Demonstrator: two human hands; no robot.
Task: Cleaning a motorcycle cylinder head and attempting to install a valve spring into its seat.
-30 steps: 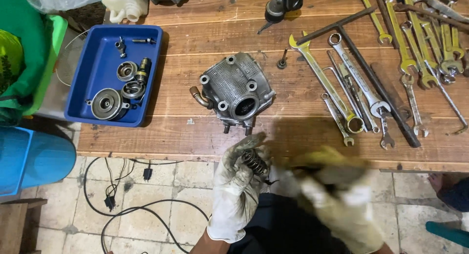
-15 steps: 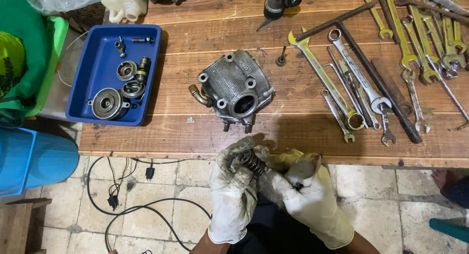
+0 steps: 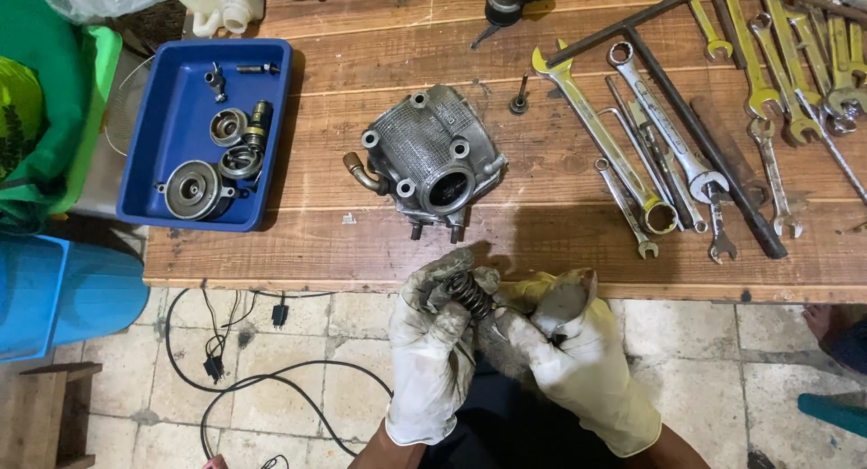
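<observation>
Both gloved hands work at the near edge of the wooden worktop [image 3: 560, 162], just off its surface. The left hand [image 3: 433, 343] is closed around a dark coil spring [image 3: 470, 293], gripping it between fingers and thumb. The right hand [image 3: 569, 352] is closed too, pinching a small part against the end of the spring; what that part is cannot be told under the soiled glove.

The cylinder head [image 3: 433, 157] lies on the worktop just beyond the hands, untouched, with its round port facing up and open. A single valve [image 3: 518, 99] stands loose to its far right. Removed parts, including round retainers and small fittings, lie in the blue tray [image 3: 172, 90] at the left. Wrenches [image 3: 650, 153] are spread at the right, none in hand.

Judgement: the head looks stripped, with components sorted; the spring assembly is in hand, and nothing appears refitted to the head.
</observation>
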